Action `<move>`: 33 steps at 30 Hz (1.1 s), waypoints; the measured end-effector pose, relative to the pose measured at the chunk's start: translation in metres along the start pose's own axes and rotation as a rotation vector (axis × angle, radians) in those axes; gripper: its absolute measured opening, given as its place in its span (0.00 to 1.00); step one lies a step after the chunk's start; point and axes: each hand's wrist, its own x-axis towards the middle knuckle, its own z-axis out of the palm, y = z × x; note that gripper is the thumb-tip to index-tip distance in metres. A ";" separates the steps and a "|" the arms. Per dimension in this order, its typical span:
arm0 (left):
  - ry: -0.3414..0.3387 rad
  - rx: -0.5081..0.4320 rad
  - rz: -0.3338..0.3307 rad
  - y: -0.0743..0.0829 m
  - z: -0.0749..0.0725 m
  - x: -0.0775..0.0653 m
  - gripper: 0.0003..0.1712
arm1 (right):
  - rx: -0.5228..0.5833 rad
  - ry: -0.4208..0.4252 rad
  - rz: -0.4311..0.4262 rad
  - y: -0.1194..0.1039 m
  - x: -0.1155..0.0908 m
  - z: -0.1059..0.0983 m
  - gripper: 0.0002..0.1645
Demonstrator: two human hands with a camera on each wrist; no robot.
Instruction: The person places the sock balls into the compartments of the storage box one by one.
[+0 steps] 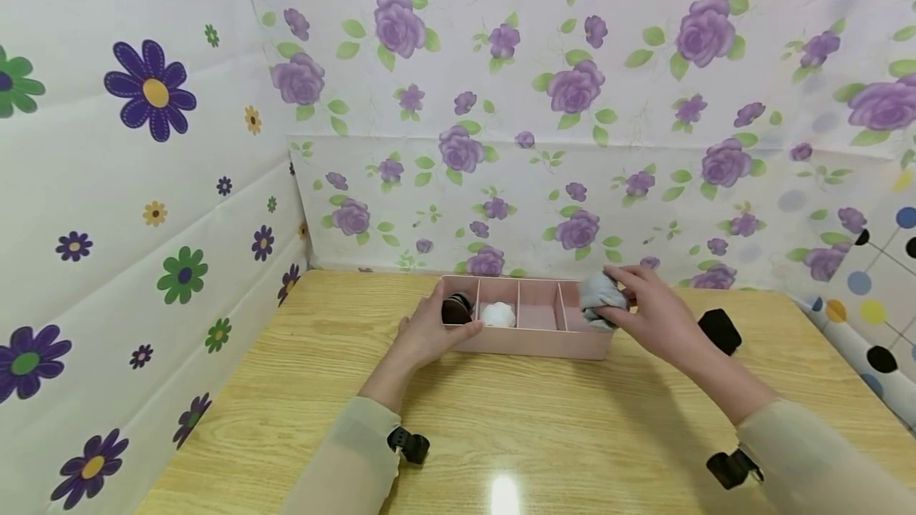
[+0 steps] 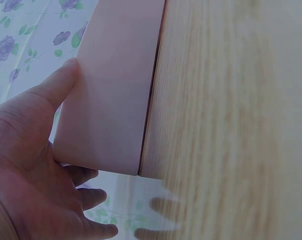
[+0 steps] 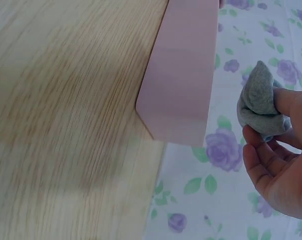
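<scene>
A long pink divided storage box (image 1: pixel 529 344) stands near the table's back edge. My left hand (image 1: pixel 424 334) holds its left front corner, thumb along the front rim and fingers round the left end. In the left wrist view the thumb (image 2: pixel 61 82) touches the box wall. My right hand (image 1: pixel 657 318) pinches a grey rolled-up sock (image 1: pixel 599 297) above the rightmost compartment; the right wrist view shows the sock (image 3: pixel 260 102) between thumb and fingers, apart from the box. A dark striped bundle (image 1: pixel 456 308) lies in the leftmost compartment, a white bundle (image 1: pixel 498 315) in the second.
A black bundle (image 1: pixel 719 331) lies on the wooden table (image 1: pixel 515 420) to the right of the box. Behind the table hangs a flowered cloth (image 1: pixel 501 205), close to the box's back. Another patterned cloth (image 1: pixel 143 261) borders the left side.
</scene>
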 end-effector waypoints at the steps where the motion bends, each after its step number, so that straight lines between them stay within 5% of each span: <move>1: -0.002 0.000 -0.001 0.000 0.000 0.000 0.68 | 0.005 0.000 0.001 -0.001 0.002 0.002 0.43; 33: -0.008 -0.003 -0.015 0.001 0.000 -0.002 0.69 | 0.007 -0.044 0.044 -0.022 0.053 0.066 0.42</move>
